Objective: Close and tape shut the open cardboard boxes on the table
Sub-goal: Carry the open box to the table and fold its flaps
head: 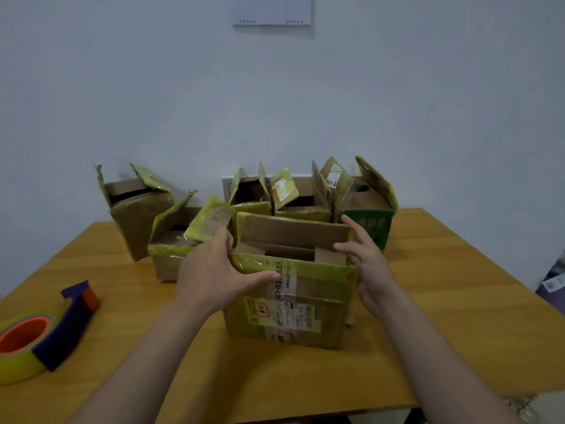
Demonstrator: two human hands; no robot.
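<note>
Front box (293,307) in the frame's centre

We are gripping its upper left corner with our left hand (214,270), thumb lying on the front face. Our right hand (371,264) is hovering just beside the right edge, fingers relaxed. Tape dispenser (46,335) is lying lower left.

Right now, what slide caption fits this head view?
Left hand grips the open front box, right hand beside it; tape dispenser at left, other open boxes behind.
</note>
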